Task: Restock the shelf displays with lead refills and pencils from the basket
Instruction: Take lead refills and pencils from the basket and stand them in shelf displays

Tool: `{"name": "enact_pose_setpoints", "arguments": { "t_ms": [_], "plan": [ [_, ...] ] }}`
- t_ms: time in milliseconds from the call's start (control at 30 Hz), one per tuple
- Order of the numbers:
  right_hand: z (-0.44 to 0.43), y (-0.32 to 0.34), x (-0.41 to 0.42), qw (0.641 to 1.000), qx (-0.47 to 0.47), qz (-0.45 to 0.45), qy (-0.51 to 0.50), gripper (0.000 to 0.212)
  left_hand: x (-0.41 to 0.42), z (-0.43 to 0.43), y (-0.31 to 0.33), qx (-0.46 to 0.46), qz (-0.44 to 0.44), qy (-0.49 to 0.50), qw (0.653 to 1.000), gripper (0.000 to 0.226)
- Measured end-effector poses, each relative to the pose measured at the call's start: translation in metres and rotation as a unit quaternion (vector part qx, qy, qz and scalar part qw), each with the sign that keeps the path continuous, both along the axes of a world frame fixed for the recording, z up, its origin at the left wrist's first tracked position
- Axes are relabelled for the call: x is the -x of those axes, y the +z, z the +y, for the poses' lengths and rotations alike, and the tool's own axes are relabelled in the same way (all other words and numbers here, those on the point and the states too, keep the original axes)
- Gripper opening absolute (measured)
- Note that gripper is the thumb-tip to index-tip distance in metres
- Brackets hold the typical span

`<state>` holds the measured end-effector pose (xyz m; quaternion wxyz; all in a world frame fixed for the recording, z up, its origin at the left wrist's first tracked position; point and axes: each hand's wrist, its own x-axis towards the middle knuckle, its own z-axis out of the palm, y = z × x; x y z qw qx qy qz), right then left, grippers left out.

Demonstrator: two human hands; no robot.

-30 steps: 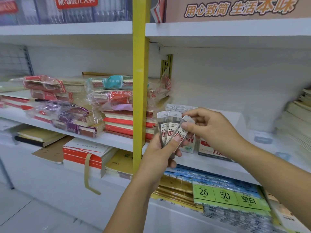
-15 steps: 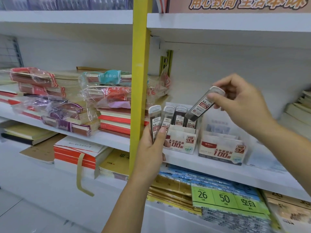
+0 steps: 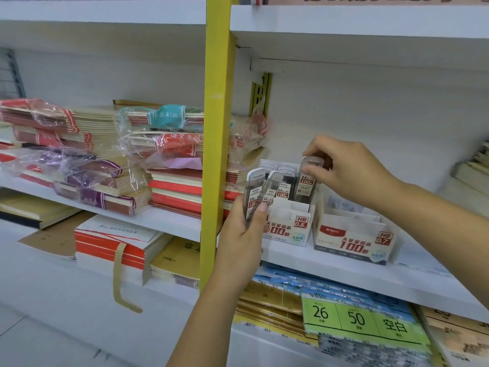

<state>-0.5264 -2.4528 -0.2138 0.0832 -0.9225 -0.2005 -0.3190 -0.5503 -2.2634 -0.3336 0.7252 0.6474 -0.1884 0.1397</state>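
Observation:
My left hand (image 3: pixel 242 242) grips two clear lead refill tubes (image 3: pixel 258 194), fanned upright in front of the yellow shelf post. My right hand (image 3: pixel 346 168) pinches the white cap of a third refill tube (image 3: pixel 305 184) and holds it upright at the right end of the HB 0.5 display box (image 3: pixel 288 226). Two more refill tubes (image 3: pixel 284 181) stand in that box. To its right stands the HB 0.7 display box (image 3: pixel 354 239); no tubes show in it. The basket is out of view.
The yellow post (image 3: pixel 217 128) splits the white shelf (image 3: pixel 330 271). Wrapped stacks of exercise books (image 3: pixel 158 160) fill the left bay. Blue and green label packs (image 3: pixel 357 319) lie on the shelf below. More books (image 3: pixel 473 168) sit at the far right.
My right hand pulled one tube out of the left hand's fan, lifted it to the right, then lowered it upright into the HB 0.5 box. The left hand keeps two tubes.

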Motion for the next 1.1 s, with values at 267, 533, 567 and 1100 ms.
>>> {"name": "enact_pose_setpoints", "arguments": {
  "t_ms": [267, 533, 567, 1100],
  "plan": [
    [-0.003, 0.002, -0.019, 0.996, -0.064, 0.062, -0.015, 0.024, -0.002, 0.002, -0.002, -0.001, 0.013, -0.007, 1.000, 0.021],
    [-0.008, -0.013, -0.024, 0.996, -0.013, 0.064, -0.058, 0.009, -0.005, 0.004, -0.003, -0.002, 0.032, -0.008, 0.999, 0.016],
    [-0.008, -0.013, -0.024, 0.996, -0.012, 0.068, -0.060, 0.009, -0.005, 0.004, -0.003, -0.003, 0.035, -0.008, 0.999, 0.016],
    [-0.004, 0.019, -0.001, 0.985, -0.166, -0.031, -0.038, 0.008, -0.005, 0.007, 0.000, 0.033, 0.073, -0.023, 0.996, 0.015]
  ]
}}
